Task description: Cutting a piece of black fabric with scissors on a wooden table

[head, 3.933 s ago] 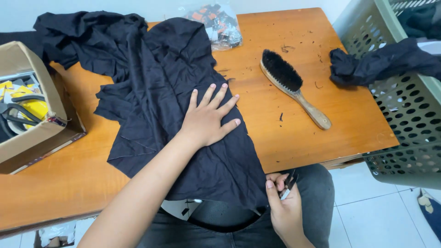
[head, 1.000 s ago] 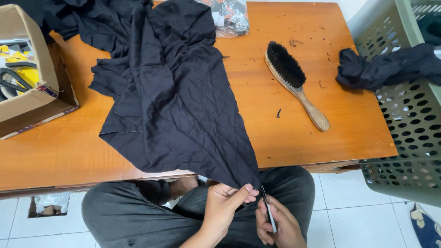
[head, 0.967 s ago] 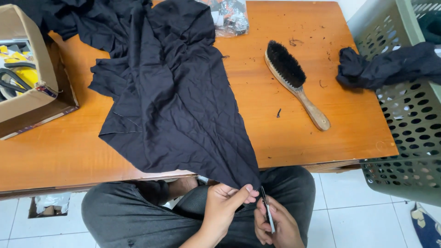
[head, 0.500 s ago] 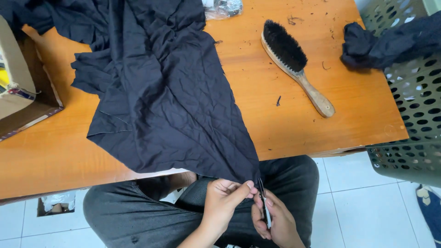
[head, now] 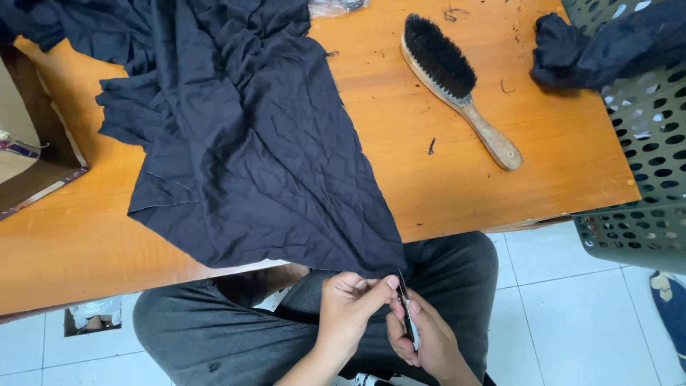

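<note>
1. Left hand [head: 349, 304]: thumb and fingertips pinched on the lowest corner of 1 black garment [head: 243, 143], which hangs off the table's near edge over the lap; pinching it taut presents the hem to the tool

2. Right hand [head: 421, 339]: closed around 1 slim dark tool [head: 404, 314], seemingly a small snipper, its tip just beside the pinched corner; the hand sits immediately right of the left one, so both grips meet at the same spot of cloth

3. Up and away from the grip, the rest of the garment lies spread and creased on 1 wooden table [head: 429, 186]

4. Up and to the right of the grip: 1 wooden-handled brush [head: 457, 86] with dark bristles, among loose thread scraps

5. Far right of the grip: 1 green perforated basket [head: 643, 193] with 1 dark cloth [head: 600, 46] draped over its rim

6. Far left of the grip: 1 cardboard box [head: 36, 157], partly out of view
</note>
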